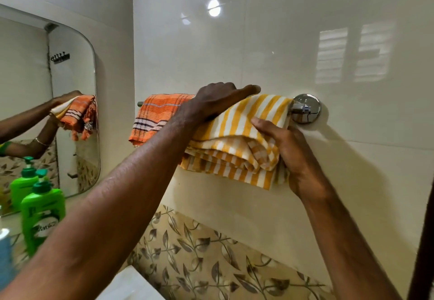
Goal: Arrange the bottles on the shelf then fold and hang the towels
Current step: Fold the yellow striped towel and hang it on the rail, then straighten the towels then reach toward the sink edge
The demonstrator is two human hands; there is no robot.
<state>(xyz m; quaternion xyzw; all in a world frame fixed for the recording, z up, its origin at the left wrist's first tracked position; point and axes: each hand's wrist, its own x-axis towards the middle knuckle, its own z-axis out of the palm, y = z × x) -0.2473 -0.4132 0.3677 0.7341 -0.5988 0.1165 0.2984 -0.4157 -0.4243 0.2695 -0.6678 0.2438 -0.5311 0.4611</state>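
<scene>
A folded yellow-and-white striped towel (pixel 237 149) hangs over the chrome towel bar, whose round wall mount (pixel 305 109) shows at the right. My left hand (pixel 218 101) lies flat on top of this towel at the bar, fingers stretched to the right. My right hand (pixel 288 156) grips the towel's right hanging edge, thumb on the front, fingers behind the cloth. An orange plaid towel (pixel 155 116) hangs folded on the same bar, to the left. A green pump bottle (pixel 42 215) stands on the shelf at the lower left.
A curved mirror (pixel 70 69) on the left wall reflects my arms and the towels. A blurred blue bottle (pixel 4 257) sits at the left edge. A white basin rim (pixel 131 285) lies below. Glossy white tiles and a leaf-patterned border (pixel 211 252) cover the wall.
</scene>
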